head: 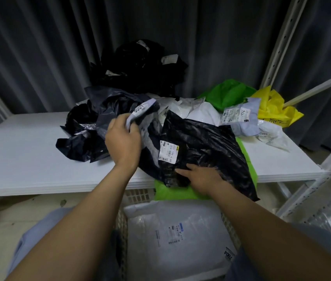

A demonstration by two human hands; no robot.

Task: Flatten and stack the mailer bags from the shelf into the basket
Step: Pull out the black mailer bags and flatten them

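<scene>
1. Left hand (123,139) is clamped on a crumpled dark grey plastic mailer (118,104) mid-shelf. Right hand (202,178) lies flat, fingers straight, pressing a glossy black plastic mailer (207,142) at the front edge of the white shelf board (18,159).
2. Still early, I'd guess: a flattened white plastic mailer (170,230) tops the white lattice basket (138,195) below the shelf.
3. Left to do: a black heap (140,65) at the shelf's back, plus white, green and yellow bags on its right.
4. Writing: "7004" on the white mailer's tag. The shipping label on the black one is too small to read.
</scene>
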